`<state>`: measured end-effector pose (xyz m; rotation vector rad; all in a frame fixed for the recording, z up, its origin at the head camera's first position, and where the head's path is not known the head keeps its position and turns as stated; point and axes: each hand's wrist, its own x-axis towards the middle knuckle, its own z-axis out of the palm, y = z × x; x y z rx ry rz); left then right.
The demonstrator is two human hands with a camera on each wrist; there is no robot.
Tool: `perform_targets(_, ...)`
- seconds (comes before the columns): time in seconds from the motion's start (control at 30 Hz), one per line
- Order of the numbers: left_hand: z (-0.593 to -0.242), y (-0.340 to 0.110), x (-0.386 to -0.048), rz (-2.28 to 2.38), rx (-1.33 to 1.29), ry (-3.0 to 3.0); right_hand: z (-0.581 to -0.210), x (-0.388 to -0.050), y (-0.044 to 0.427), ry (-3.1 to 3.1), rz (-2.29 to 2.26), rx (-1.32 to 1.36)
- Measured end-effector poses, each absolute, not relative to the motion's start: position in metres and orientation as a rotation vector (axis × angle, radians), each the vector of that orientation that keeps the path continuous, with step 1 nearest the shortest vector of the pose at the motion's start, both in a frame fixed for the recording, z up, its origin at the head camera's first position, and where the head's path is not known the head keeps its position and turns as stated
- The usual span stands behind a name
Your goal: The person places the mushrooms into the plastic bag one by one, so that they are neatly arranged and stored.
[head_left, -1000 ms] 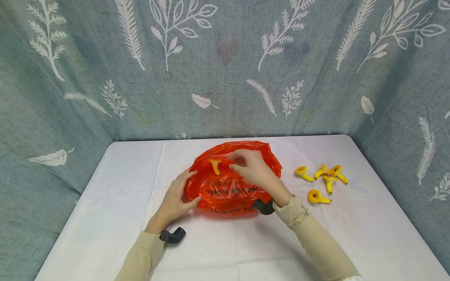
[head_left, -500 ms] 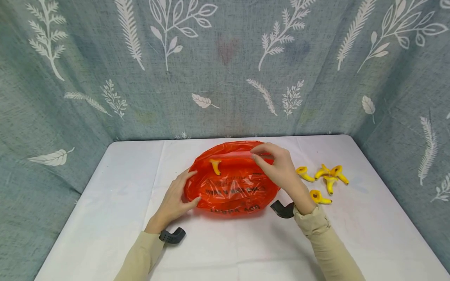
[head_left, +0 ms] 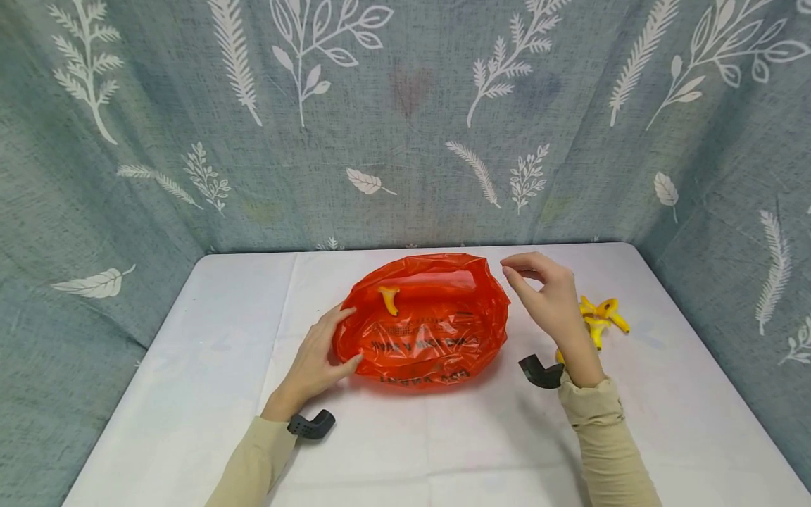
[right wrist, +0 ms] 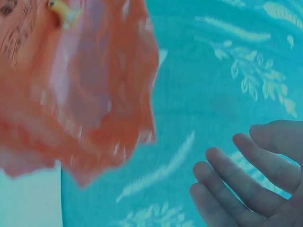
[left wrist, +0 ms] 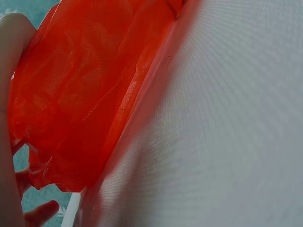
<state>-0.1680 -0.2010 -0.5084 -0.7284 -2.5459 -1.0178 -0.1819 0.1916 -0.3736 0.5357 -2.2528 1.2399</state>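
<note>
A red plastic bag [head_left: 443, 303] with dark lettering lies on the table, its mouth spread wide. One small yellow trumpet-shaped piece [head_left: 389, 301] shows inside it; the right wrist view also catches this yellow piece [right wrist: 65, 14]. My left hand [head_left: 313, 359] holds the bag's left rim, fingertips over the edge and thumb nearer the front. In the left wrist view, the red bag [left wrist: 80, 85] hides part of the fingers. Just right of the bag, my right hand [head_left: 548, 292] is raised, fingers loosely bent with nothing between them, also in the right wrist view.
Several yellow trumpet-shaped pieces [head_left: 597, 325] lie in a cluster on the right, partly hidden behind the right hand and forearm. A white cloth covers the table [head_left: 190, 366]. A grey-green leaf-patterned curtain [head_left: 405, 155] stands around the back and sides.
My right hand has moved right, from over the bag's mouth to beyond its right edge, now covering some of the yellow pieces. The left hand has stayed at the bag's left rim.
</note>
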Motion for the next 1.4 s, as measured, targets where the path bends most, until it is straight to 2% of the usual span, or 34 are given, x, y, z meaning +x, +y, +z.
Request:
perform_targets(0.57, -0.510, -0.199, -0.168, -1.012, -0.744, -2.547, -0.405, -0.202, 0.247, -2.542, 0.988, 0.259)
perform_targets(1.03, -0.510, -0.201, -0.167, -1.020, -0.719, -2.558, -0.417, -0.209, 0.269, -3.058, 0.976, 0.085)
perform_targets(1.4, -0.508, -0.201, -0.167, -1.007, -0.739, -2.544, -0.429, -0.214, 0.271, -3.158, 0.977, -0.023)
